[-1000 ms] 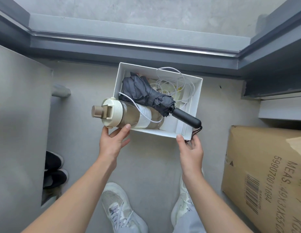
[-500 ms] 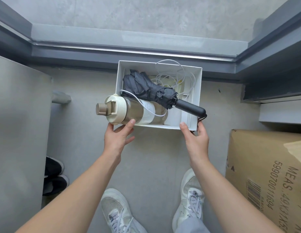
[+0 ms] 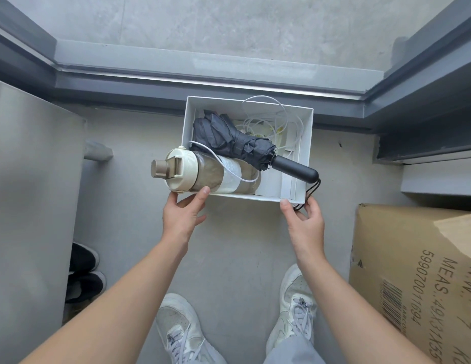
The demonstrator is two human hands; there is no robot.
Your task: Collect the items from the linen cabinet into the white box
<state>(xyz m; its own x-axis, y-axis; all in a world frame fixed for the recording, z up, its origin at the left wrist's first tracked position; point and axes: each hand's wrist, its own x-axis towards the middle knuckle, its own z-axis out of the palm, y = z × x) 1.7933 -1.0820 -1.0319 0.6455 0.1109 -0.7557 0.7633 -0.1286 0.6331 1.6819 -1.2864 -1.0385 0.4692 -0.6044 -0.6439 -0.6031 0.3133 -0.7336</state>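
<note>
Two hands reach to the floor. The left hand (image 3: 182, 219), fingers loose and gripping nothing, touches the bottle (image 3: 208, 174) overhanging the white box (image 3: 218, 105); an umbrella (image 3: 237, 140) and white cable (image 3: 251, 124) lie inside. The relaxed right hand (image 3: 305, 224) touches its near right corner.

White box (image 3: 305, 132), dark grey umbrella (image 3: 229, 137)
</note>
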